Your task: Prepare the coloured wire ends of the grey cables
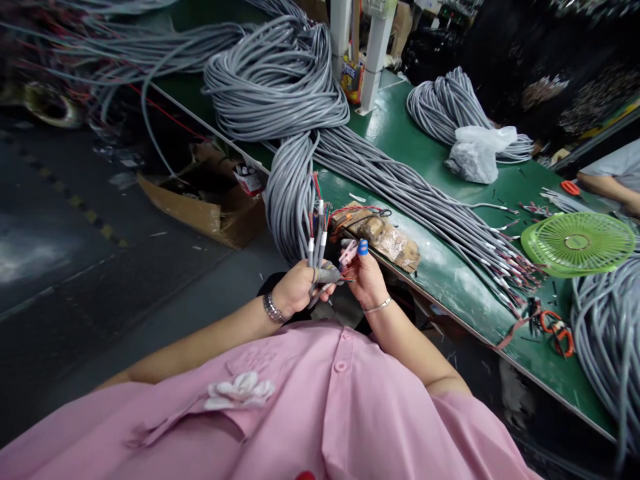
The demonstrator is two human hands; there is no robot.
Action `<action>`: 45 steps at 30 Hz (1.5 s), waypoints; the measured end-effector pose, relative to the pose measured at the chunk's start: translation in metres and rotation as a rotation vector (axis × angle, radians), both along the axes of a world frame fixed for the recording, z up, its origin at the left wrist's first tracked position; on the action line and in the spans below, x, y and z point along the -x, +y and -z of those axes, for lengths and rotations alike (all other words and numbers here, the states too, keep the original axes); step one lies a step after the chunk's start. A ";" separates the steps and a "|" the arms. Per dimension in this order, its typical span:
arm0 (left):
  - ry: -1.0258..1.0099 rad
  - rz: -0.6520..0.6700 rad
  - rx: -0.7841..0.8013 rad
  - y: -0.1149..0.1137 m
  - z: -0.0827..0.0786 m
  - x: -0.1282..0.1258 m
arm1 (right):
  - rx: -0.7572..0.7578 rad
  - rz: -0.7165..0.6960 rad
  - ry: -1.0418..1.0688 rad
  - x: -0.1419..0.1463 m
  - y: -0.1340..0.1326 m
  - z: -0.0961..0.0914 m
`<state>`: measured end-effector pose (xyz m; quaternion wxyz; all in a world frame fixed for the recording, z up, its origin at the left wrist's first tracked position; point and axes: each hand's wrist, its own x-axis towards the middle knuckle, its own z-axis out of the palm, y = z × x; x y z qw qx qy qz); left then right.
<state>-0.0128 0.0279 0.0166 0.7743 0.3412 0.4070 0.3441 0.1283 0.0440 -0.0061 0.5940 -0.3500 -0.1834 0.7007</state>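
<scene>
My left hand [296, 288] is closed around several grey cables [317, 250], whose stripped ends stand up above the fist with white sleeves and red, green and other thin wires. A grey covering wraps one of its fingers. Close beside it, my right hand [369, 283] is closed on a small pink tool [349, 253], its exact kind unclear. Blue tape covers the right thumb. Thin coloured wire ends show between the two hands. Behind them a thick grey cable coil [290, 193] hangs over the table edge.
On the green table [480, 310] lie a large cable coil [275, 80], a long cable bundle [415, 180], a taped wooden block [385, 237], orange-handled scissors [557, 333] and a green fan [577, 243]. A cardboard box [195, 207] stands below left. A co-worker's arm [607, 189] shows at right.
</scene>
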 end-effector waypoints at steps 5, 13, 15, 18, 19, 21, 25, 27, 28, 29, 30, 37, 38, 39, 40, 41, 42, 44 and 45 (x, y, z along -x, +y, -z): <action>0.007 -0.011 -0.001 0.001 0.000 0.000 | 0.012 -0.057 0.042 -0.002 -0.001 0.006; 0.029 -0.046 -0.079 -0.016 -0.005 0.006 | 0.069 -0.180 0.101 -0.008 -0.010 -0.004; 0.024 -0.067 -0.107 -0.018 -0.003 0.006 | 0.028 -0.148 0.061 -0.007 -0.012 -0.006; -0.004 -0.093 -0.099 -0.016 -0.001 0.005 | -0.049 -0.092 -0.018 -0.007 -0.013 -0.005; -0.012 -0.096 -0.090 -0.014 0.000 0.005 | -0.063 -0.081 -0.041 -0.006 -0.014 -0.005; -0.023 -0.096 -0.068 -0.011 0.000 0.005 | -0.077 -0.068 -0.075 -0.006 -0.013 -0.005; -0.034 -0.087 -0.039 -0.005 -0.001 0.003 | -0.044 -0.096 -0.058 -0.005 -0.010 -0.007; -0.039 -0.085 -0.039 -0.004 -0.001 0.001 | -0.003 -0.106 -0.018 -0.004 -0.007 -0.008; -0.037 -0.086 -0.038 -0.003 -0.002 0.001 | 0.015 -0.100 0.003 -0.003 -0.006 -0.009; -0.032 -0.087 -0.036 -0.003 -0.002 0.000 | 0.029 -0.089 0.022 -0.003 -0.005 -0.009; -0.023 -0.090 -0.033 -0.002 -0.002 -0.001 | 0.037 -0.077 0.036 -0.002 -0.004 -0.008; 0.030 -0.107 -0.033 -0.001 -0.001 -0.004 | 0.046 -0.050 0.062 0.001 -0.003 -0.004; 0.027 -0.106 -0.034 -0.002 0.000 -0.004 | 0.050 -0.055 0.072 0.000 -0.003 -0.004; 0.022 -0.104 -0.035 -0.002 0.001 -0.003 | 0.059 -0.063 0.084 0.000 -0.003 -0.004; 0.017 -0.103 -0.038 -0.004 0.002 -0.002 | 0.070 -0.073 0.097 -0.001 -0.004 -0.004; 0.013 -0.102 -0.040 -0.005 0.003 -0.001 | 0.081 -0.087 0.109 -0.002 -0.004 -0.005; 0.009 -0.104 -0.043 -0.007 0.003 0.000 | 0.089 -0.104 0.118 -0.003 -0.004 -0.005; 0.010 -0.113 -0.054 -0.011 0.004 0.003 | 0.087 -0.138 0.123 -0.006 -0.005 -0.005; 0.013 -0.120 -0.060 -0.014 0.004 0.004 | 0.080 -0.154 0.121 -0.007 -0.006 -0.005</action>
